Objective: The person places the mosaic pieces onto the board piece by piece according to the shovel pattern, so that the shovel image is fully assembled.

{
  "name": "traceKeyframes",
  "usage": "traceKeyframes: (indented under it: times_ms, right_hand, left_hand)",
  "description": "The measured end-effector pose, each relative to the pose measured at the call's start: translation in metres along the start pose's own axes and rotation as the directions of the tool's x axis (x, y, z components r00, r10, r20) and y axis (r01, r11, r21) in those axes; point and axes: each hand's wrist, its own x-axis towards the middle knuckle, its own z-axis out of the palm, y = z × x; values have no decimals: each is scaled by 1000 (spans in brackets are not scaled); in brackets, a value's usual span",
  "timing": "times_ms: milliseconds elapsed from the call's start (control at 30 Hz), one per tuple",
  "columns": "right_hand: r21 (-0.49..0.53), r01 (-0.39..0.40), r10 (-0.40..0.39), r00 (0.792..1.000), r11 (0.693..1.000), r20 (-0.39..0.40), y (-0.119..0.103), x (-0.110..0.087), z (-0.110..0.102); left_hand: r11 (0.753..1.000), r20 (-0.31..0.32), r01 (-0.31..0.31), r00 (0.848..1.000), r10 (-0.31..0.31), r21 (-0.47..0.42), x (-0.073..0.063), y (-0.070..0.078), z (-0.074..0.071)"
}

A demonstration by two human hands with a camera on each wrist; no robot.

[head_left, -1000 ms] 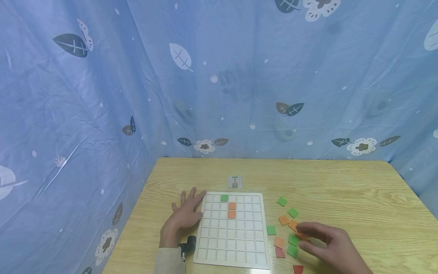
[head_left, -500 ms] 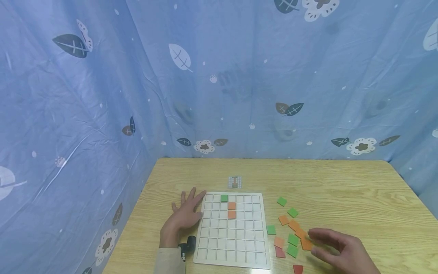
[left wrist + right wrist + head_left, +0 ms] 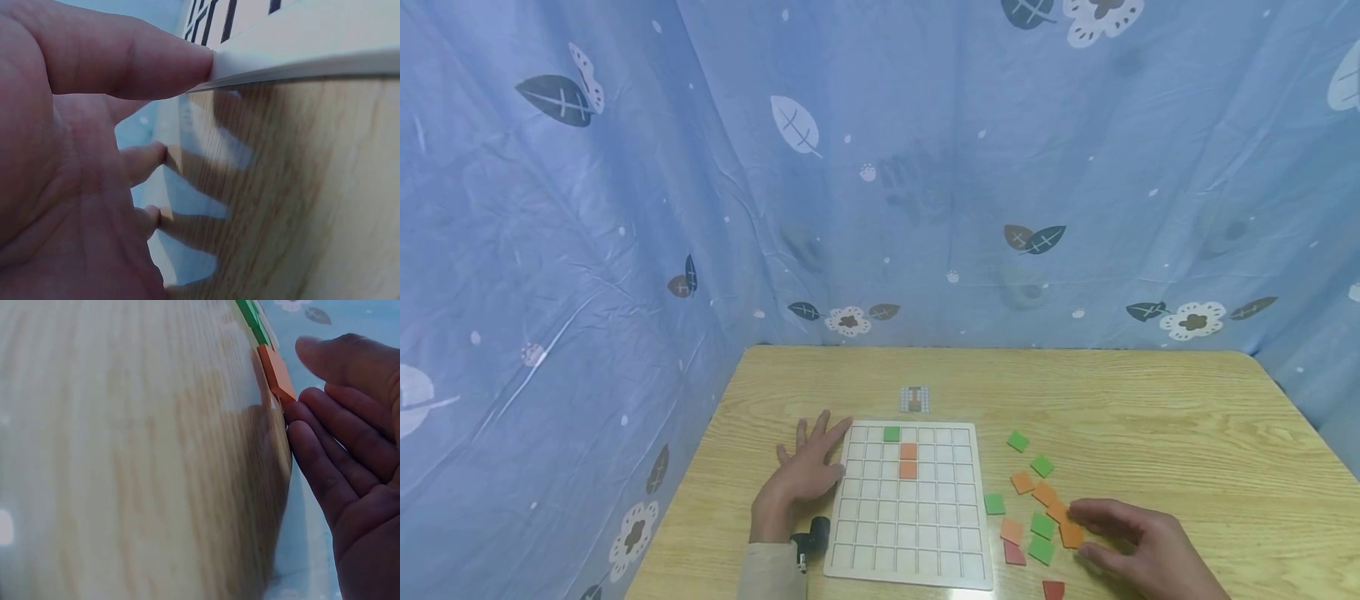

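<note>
A white grid board [image 3: 865, 533] lies on the table with one green tile [image 3: 891, 434] and two orange tiles [image 3: 908, 461] in its far cells. My left hand [image 3: 805, 475] rests spread at the board's left edge; in the left wrist view the thumb [image 3: 131, 59] touches the board's side [image 3: 300, 59]. Right of the board, my right hand [image 3: 1138, 537] is beside the nearest loose orange tile [image 3: 1071, 536], thumb and fingers apart. The right wrist view has fingertips [image 3: 297, 412] right at the end of an orange tile [image 3: 277, 374], the thumb separated from it.
Several loose green tiles [image 3: 1042, 525] and orange tiles [image 3: 1022, 482] lie between board and right hand. Red pieces [image 3: 1053, 590] lie nearer the front. A small printed grid card [image 3: 914, 399] is behind the board. A blue patterned curtain [image 3: 925, 208] encloses the wooden table [image 3: 1187, 417].
My right hand has drawn back rightward from over the orange tiles, uncovering them, then shifted slightly left again. The nearest orange tile has turned a little. My left hand stays put.
</note>
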Motion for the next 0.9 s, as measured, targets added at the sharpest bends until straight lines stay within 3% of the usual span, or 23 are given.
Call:
traceKeyframes:
  times_ms: [500,900]
  right_hand:
    - [-160,28,-33,999,987,-30,0,2,3]
    - [-381,127,-183,976,916,-114,-2,1,12]
  left_hand:
    - [1000,-2,-12,1000,12,17,2,0,0]
    - [1000,1,-7,1000,7,7,0,-1,1]
